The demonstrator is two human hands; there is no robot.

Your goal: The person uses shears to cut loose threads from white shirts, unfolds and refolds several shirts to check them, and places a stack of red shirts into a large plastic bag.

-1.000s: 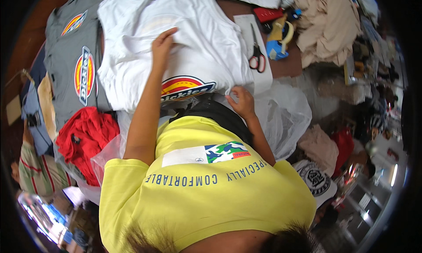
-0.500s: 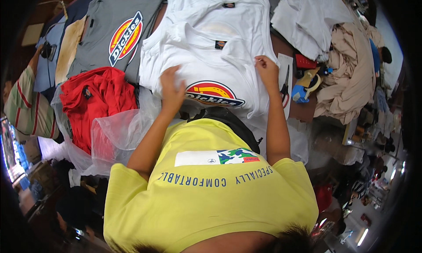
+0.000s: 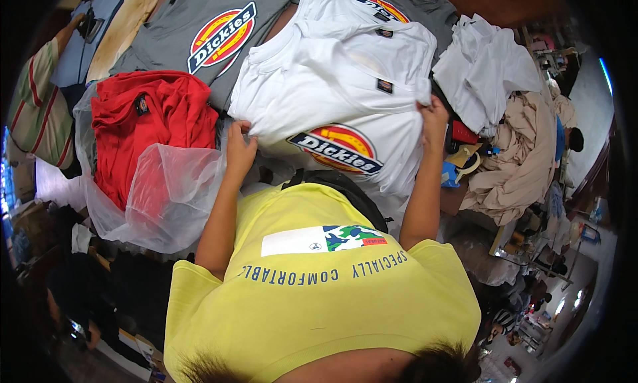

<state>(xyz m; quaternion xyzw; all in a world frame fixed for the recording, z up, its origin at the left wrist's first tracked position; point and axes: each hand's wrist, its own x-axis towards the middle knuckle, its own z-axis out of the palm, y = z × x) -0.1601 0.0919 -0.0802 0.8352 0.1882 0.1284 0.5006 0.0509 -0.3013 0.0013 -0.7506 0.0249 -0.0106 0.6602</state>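
Note:
A white sleeveless shirt (image 3: 319,117) with a red, yellow and blue chest print lies spread in front of me, on top of more white shirts. My left hand (image 3: 240,147) is at its left side edge, with curled fingers pinching the cloth. On the opposite edge, near the armhole, my right hand (image 3: 433,127) is closed on the fabric. Between the two hands the cloth is loosely stretched, with soft folds toward the left. A dark label shows inside the neckline.
Grey printed shirts (image 3: 229,14) lie at the far left, with a red garment pile (image 3: 153,110) in clear plastic (image 3: 173,203) nearer. Rightward are crumpled white cloth (image 3: 488,67), beige fabric (image 3: 512,157), and a tape roll (image 3: 470,163). A person in a striped sleeve (image 3: 43,104) works at left.
The view has shifted. My left hand has moved from over the shirt out to its left edge; my right hand now grips the right edge. The shirt's front has been pulled rightward and straightened.

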